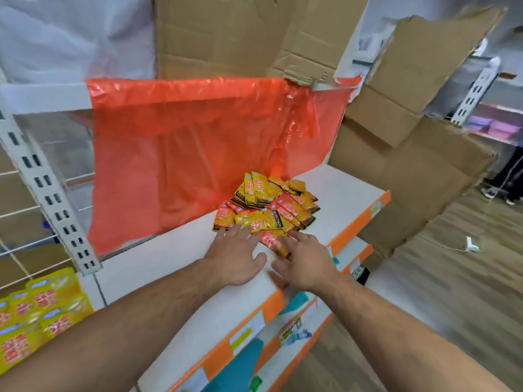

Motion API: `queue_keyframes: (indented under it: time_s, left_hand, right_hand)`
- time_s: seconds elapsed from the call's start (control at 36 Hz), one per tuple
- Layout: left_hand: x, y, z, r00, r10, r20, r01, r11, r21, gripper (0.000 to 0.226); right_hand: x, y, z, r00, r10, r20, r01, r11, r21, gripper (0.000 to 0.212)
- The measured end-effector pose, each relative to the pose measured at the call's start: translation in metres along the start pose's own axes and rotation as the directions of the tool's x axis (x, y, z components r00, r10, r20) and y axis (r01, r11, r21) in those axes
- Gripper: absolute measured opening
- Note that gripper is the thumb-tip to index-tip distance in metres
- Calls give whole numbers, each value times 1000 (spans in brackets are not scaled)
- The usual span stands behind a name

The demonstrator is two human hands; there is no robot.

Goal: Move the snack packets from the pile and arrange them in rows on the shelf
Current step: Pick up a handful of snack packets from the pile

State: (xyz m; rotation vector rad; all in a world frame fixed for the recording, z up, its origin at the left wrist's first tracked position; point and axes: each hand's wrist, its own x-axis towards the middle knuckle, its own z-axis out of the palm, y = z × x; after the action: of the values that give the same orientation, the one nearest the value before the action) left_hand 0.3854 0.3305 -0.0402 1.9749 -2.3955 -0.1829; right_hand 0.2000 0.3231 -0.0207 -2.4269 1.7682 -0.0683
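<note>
a: while both hands hover at the near edge of the pile (268, 205), what can go wrong, you think?

b: the packets lie loose, one over another, so i judge that a pull on a low one can make the upper ones slide. the front edge of the shelf (181, 250) is near to the pile, so a packet dragged forward from the pile may drop over it.

a: and the hands?

b: the left hand (235, 258) is at the near left of the pile, fingers spread and almost straight, tips at the lowest packets. it has hold of nothing. the right hand (302, 261) is at the near right of the pile, fingers also spread wide, over a red packet that sticks out. it grips nothing, and whether it presses that packet i cannot tell.

a: how do the packets look?

b: small flat sachets, glossy, yellow and red-orange, with a dark band at one end. they look slippery to me, so a wide grab may lose some. just behind the pile hangs an orange plastic sheet (184, 142), thin. fingers that go too deep could catch it.
</note>
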Motion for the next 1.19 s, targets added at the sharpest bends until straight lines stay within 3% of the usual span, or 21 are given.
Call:
queue_keyframes:
  time_s: [0.17, 0.31, 0.56, 0.75, 0.89, 1.03, 1.11, 1.19]
  left_hand:
    - [47, 7, 1, 997, -76, -21, 75, 997, -34, 62]
    - [88, 16, 2, 980, -169, -107, 173, 984, 30, 73]
    - [143, 57, -7, 916, -398, -53, 402, 907, 123, 44]
    - [168, 87, 4, 917, -395, -57, 398, 897, 193, 30]
    - [184, 99, 12, 936, -348, -57, 351, 934, 69, 35]
    - [206, 102, 19, 930, -353, -104, 360, 931, 57, 31]
    - [209, 108, 21, 887, -399, -232, 423, 904, 63, 30]
    - [211, 115, 12, 814, -521, -257, 558, 824, 96, 49]
  right_hand:
    - [56, 32, -3, 995, -91, -25, 91, 996, -22, 69]
    - [110, 65, -4, 977, -211, -44, 210, 978, -7, 68]
    - [190, 133, -13, 929, -369, -15, 369, 929, 23, 63]
    - [228, 174, -17, 923, -384, 16, 381, 921, 78, 68]
    - [245, 187, -12, 922, -386, 38, 381, 919, 100, 70]
    - [264, 195, -8, 920, -384, 73, 377, 921, 93, 67]
    - [270, 201, -3, 920, -378, 104, 369, 924, 99, 70]
    - [278, 204, -5, 932, -351, 92, 348, 936, 49, 74]
